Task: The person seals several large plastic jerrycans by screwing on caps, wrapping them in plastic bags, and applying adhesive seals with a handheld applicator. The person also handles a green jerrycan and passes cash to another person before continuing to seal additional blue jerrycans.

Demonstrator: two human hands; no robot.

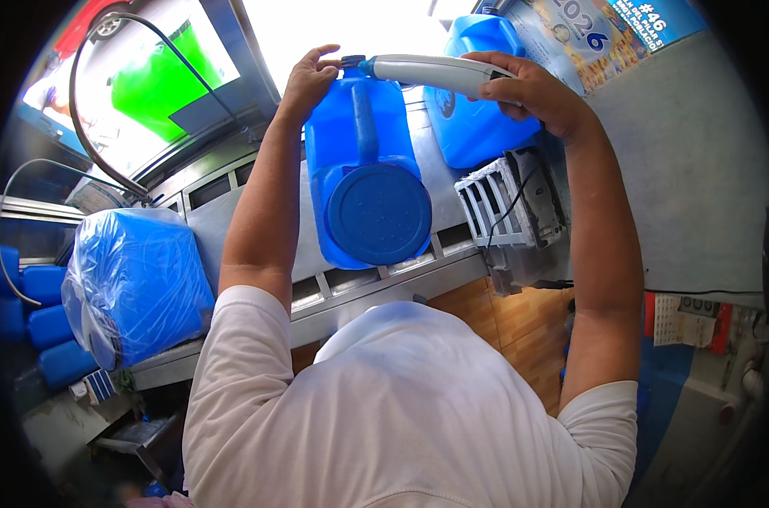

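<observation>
A blue water jug (321, 161) with a round dark-blue lid (379, 213) and a moulded handle stands on the metal counter in front of me. Its small dark cap (353, 62) is at the far end. My left hand (310, 83) is beside that cap with its fingers apart, the fingertips close to or touching it. Wrapped around a long white handheld tool (431, 72) is my right hand (524, 89). The tool's narrow bluish tip points left and meets the cap's side. A second blue jug (477, 127) stands to the right, behind the tool.
A blue container in clear plastic wrap (143, 284) sits on the counter at left, with several blue containers (54, 326) beyond it. A white slatted box (490, 203) with a black cord is right of the jug. A curved hose (75, 93) arches at upper left.
</observation>
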